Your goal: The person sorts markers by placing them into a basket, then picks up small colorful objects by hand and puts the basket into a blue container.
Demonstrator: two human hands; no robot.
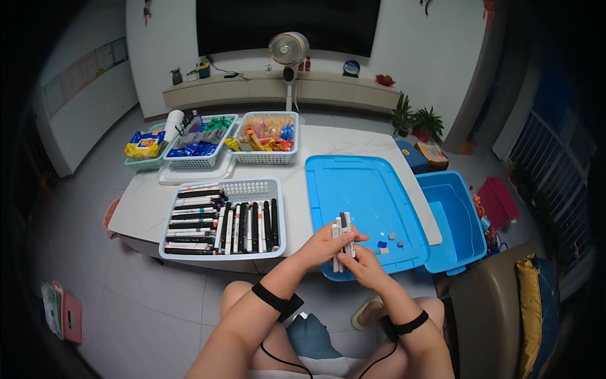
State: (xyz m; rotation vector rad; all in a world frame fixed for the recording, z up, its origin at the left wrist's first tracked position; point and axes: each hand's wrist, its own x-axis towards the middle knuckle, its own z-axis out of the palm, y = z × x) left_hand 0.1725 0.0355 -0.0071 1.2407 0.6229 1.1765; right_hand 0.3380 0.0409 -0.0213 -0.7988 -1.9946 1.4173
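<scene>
Several marker pens (336, 246), mostly white with a dark one among them, stand upright in a bunch between my two hands. My left hand (330, 241) grips them from the left side, and my right hand (364, 266) closes on their lower part from the right. Both hands are over the near left part of a blue plastic lid (367, 199) lying on the table. To the left, a white plastic basket (282, 218) holds black and white markers (194, 217), some lying crosswise in a stack and others side by side lengthwise. Small bits, blue, grey and beige, rest on the lid near my right hand.
White-topped table (303, 182); at its far side are a basket of snacks (267, 158), a basket of blue packets (194, 162) and a green basket with wipes (144, 165). A blue tub (445, 227) stands right of the table, beside a brown sofa (483, 303). A fan (288, 49) stands behind.
</scene>
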